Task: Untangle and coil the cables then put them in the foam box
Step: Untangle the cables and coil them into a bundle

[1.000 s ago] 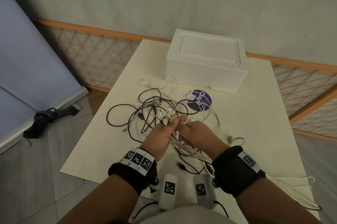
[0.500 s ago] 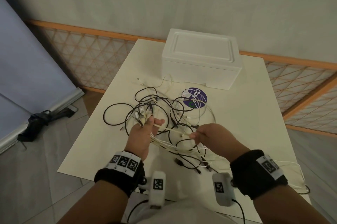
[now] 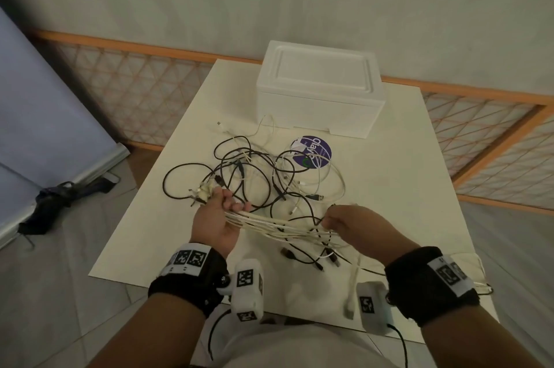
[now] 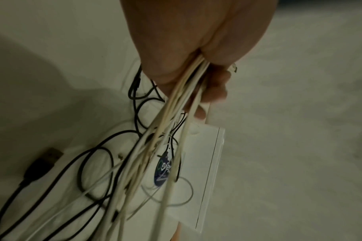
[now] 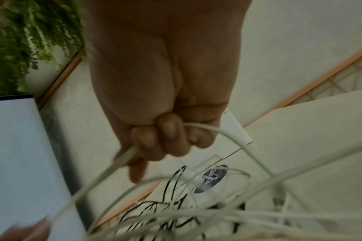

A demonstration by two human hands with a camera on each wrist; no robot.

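Both fists clenched, left hand & right hand stretched white cables; black cables risked snagging, knots tightening.

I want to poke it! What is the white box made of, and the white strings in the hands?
The white box looks like foam: matte, thick-walled, with soft moulded edges and a closed lid. The white cables, stretched between the left hand and right hand, look rubbery or plastic-coated: smooth, bendy, slightly yellowed.
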